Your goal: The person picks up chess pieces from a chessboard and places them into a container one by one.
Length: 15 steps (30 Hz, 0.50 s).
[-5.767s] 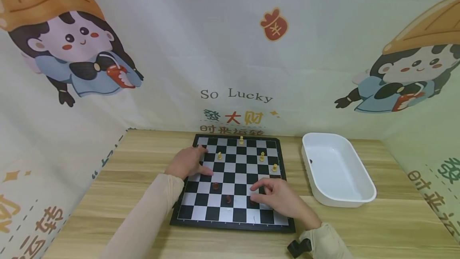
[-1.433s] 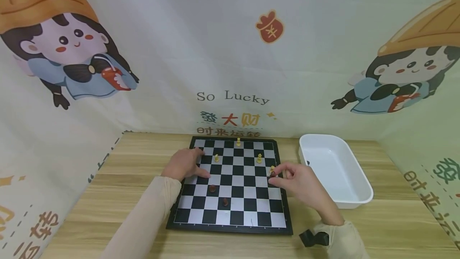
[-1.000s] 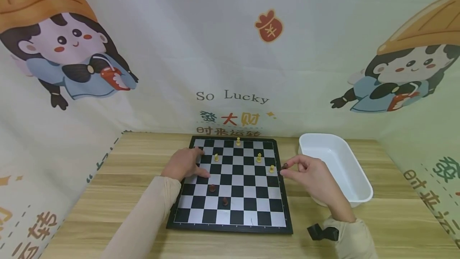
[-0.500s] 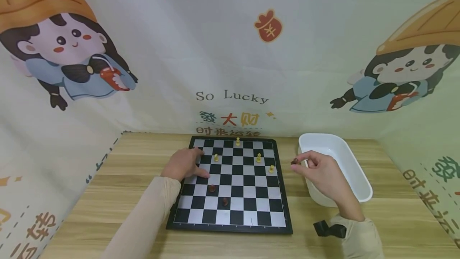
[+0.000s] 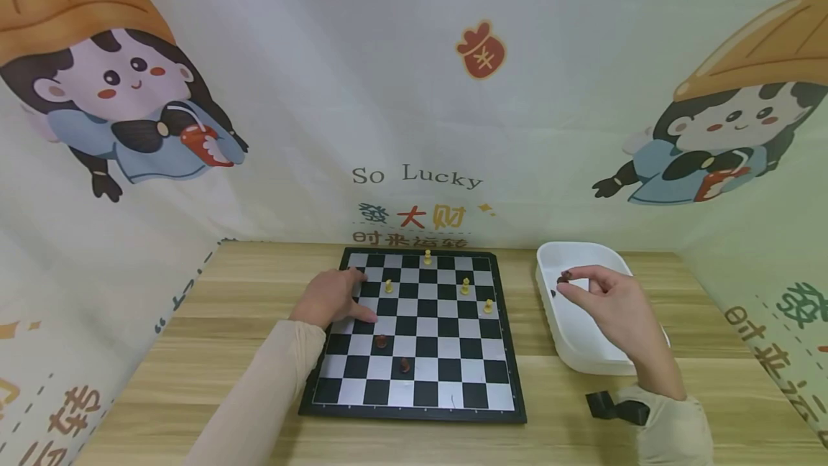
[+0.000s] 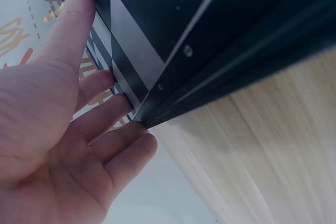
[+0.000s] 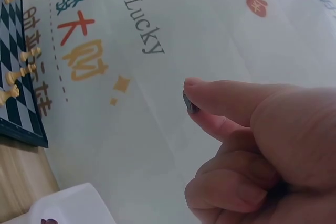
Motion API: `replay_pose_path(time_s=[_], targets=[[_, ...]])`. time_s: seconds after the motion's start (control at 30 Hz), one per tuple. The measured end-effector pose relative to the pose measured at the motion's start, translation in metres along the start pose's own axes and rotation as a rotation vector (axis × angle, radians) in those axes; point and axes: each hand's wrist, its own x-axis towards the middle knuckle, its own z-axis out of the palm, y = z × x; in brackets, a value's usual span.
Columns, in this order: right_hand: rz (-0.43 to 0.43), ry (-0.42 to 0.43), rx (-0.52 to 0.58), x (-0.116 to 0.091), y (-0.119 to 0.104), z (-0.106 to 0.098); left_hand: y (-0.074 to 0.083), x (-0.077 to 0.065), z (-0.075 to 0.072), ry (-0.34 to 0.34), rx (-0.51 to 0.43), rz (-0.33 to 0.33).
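The right hand (image 5: 611, 300) holds a small dark-brown chess piece (image 5: 563, 277) in a narrow pinch between thumb and forefinger, raised above the left side of a white, rounded-rectangular plastic tray (image 5: 585, 359). The left hand (image 5: 328, 299), thumb and fingers spread wide, touches the left edge of a black-framed, black-and-white chequered board (image 5: 446, 326) bearing four yellow chess pieces (image 5: 465, 287) and two dark-red ones.

Smooth plast. tray (image 5: 585, 336), wd-grain tbl (image 5: 226, 315)
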Motion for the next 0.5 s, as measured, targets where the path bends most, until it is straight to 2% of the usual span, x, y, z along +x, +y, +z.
replay_pose_path(time_s=[0.3, 0.5], targets=[[0.029, 0.022, 0.031, 0.005, 0.02, -0.008, 0.001, -0.002, -0.001, 0.008, -0.008, -0.005], [0.09, 0.036, 0.0, 0.005, 0.028, -0.018, 0.001, -0.003, -0.001, 0.007, -0.008, -0.003]])
